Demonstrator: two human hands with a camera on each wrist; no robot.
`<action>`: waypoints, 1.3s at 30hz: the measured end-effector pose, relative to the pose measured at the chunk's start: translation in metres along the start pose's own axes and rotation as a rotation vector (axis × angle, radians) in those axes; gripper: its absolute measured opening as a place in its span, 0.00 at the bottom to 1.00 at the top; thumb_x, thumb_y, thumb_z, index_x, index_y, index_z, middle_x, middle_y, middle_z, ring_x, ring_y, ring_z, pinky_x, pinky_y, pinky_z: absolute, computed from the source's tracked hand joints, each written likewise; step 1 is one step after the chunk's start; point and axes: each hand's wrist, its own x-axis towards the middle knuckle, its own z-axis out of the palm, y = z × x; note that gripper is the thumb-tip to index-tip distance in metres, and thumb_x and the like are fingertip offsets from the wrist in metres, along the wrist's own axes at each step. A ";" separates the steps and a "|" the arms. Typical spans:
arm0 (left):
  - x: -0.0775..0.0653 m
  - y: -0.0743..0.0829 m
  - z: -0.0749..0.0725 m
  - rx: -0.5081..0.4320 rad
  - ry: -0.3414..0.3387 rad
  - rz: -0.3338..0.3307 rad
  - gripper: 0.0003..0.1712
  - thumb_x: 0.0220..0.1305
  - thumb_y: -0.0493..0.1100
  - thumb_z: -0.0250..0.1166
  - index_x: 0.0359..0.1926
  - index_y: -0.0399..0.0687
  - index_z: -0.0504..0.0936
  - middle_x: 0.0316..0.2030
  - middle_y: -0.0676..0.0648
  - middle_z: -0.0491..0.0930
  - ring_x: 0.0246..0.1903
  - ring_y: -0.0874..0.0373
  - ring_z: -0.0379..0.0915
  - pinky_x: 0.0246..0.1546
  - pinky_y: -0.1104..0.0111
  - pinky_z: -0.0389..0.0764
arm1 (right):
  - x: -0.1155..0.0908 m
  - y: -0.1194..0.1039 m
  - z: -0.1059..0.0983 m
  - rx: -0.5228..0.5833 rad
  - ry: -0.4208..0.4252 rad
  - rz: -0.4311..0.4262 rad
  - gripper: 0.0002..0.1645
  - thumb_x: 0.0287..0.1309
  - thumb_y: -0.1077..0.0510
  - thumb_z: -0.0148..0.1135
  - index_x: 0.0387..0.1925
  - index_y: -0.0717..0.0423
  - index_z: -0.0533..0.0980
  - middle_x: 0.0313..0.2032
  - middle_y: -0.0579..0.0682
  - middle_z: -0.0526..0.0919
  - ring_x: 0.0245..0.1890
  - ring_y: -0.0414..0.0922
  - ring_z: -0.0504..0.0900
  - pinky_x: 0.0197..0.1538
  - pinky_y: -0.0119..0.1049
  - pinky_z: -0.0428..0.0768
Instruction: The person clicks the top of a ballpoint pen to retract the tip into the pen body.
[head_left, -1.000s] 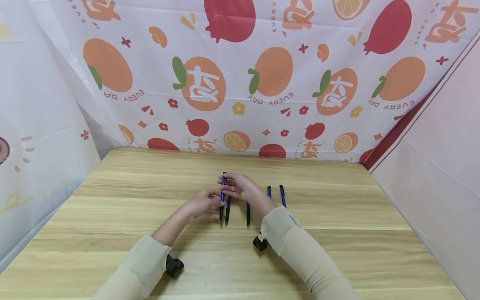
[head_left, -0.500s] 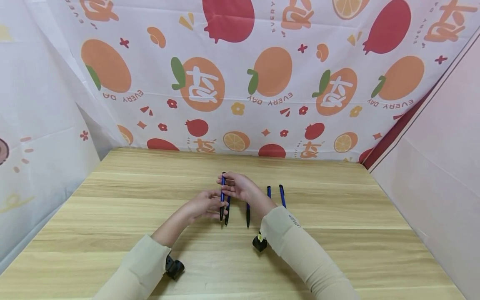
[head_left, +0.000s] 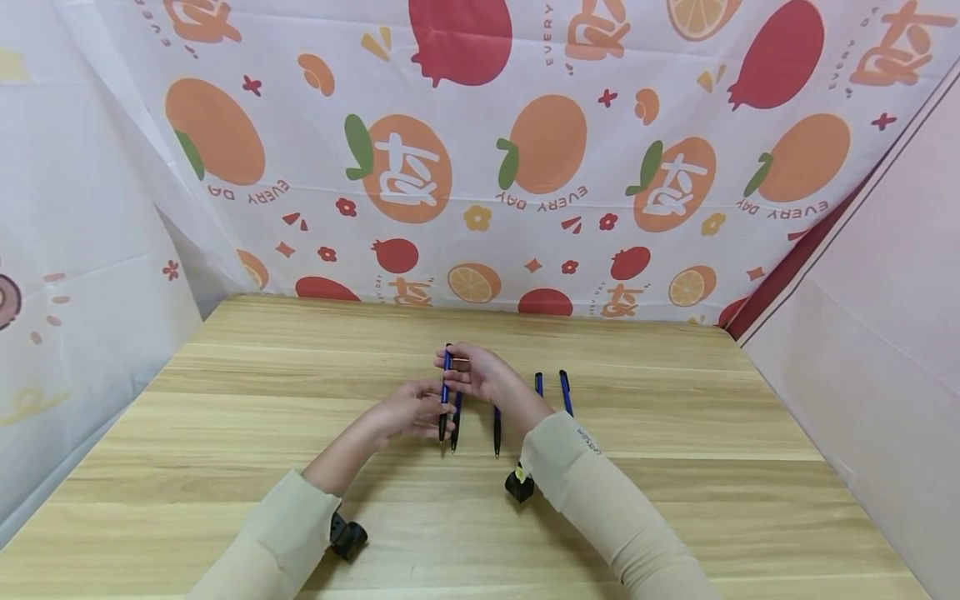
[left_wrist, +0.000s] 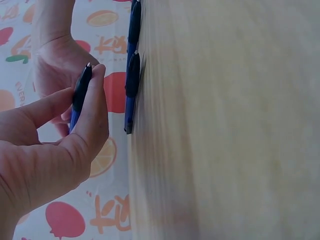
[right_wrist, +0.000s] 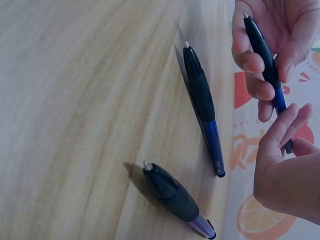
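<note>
Both hands hold one blue pen (head_left: pixel 446 385) with a black grip, raised off the table. My left hand (head_left: pixel 407 408) pinches the black grip near the pen's tip between thumb and fingers. Higher up, my right hand (head_left: pixel 483 375) pinches the blue barrel close to its top end. In the right wrist view the metal tip of the held pen (right_wrist: pixel 264 55) is out and points up past the left fingers. A similar pen (head_left: pixel 457 421) lies on the table right beside the held one, and another pen (head_left: pixel 497 433) lies below the right wrist.
Two more blue pens, one pen (head_left: pixel 538 382) and another pen (head_left: pixel 566 392) farther right, are partly hidden by the right forearm. The wooden table (head_left: pixel 660 500) ends at a fruit-print curtain (head_left: pixel 480 167). A black wrist camera (head_left: pixel 348 537) hangs under the left cuff.
The left fingers have shifted slightly to the right across the pen's black grip. The right hand and the pens on the table stay where they were.
</note>
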 end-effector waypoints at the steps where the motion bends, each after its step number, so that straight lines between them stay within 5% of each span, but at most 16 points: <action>1: 0.000 0.000 0.000 0.001 0.001 0.001 0.24 0.68 0.30 0.43 0.61 0.21 0.51 0.52 0.25 0.67 0.42 0.43 0.75 0.43 0.57 0.78 | 0.000 0.000 0.000 0.002 0.000 -0.001 0.21 0.65 0.55 0.50 0.53 0.64 0.73 0.39 0.52 0.82 0.24 0.39 0.78 0.32 0.28 0.78; 39: -0.003 0.003 0.009 0.027 0.012 0.012 0.24 0.67 0.28 0.44 0.61 0.20 0.50 0.50 0.25 0.68 0.41 0.41 0.75 0.43 0.56 0.78 | 0.002 -0.003 -0.002 -0.046 0.005 0.015 0.25 0.65 0.49 0.48 0.52 0.64 0.73 0.35 0.49 0.81 0.23 0.39 0.75 0.33 0.29 0.79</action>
